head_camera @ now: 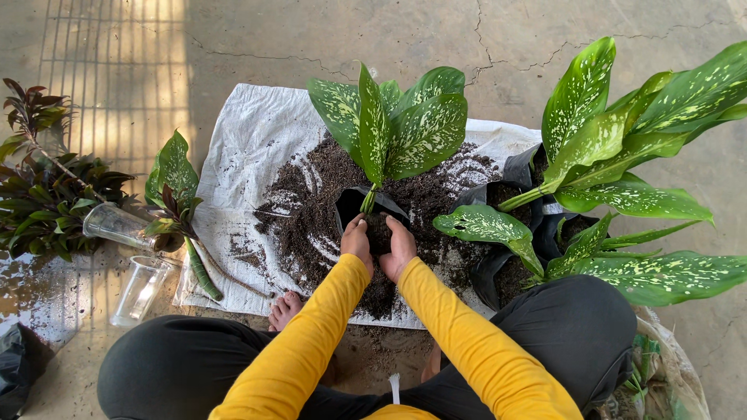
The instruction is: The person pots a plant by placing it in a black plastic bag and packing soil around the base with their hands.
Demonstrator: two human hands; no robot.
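While both hands press down together at the middle of the frame, the small black grow bag (352, 207) sits upright on the white woven sack (249, 140), holding a spotted green plant (393, 124) whose stem rises from the soil just above the fingertips. The left hand (357, 241) and the right hand (401, 245) lie side by side with fingers curved onto the dark soil at the bag's mouth; they look to be flat on the soil and firming it rather than closed round anything, though the fingertips are partly sunk and hard to read. As it looks, the plant already stands in its bag and the bag is near full, so the potting of this one seems close to done, with only the pressing of the soil in hand. Around the bag spreads a heap of loose soil (311, 218). To the right stand larger spotted plants (622, 132) in black bags (490, 272), seemingly potted. At the left edge of the sack lies a bare-rooted cutting (177, 194), beside two clear plastic cups (140, 289) on the concrete floor (311, 39) and a dark-leaved plant (47, 194) at far left, none of them in bags.
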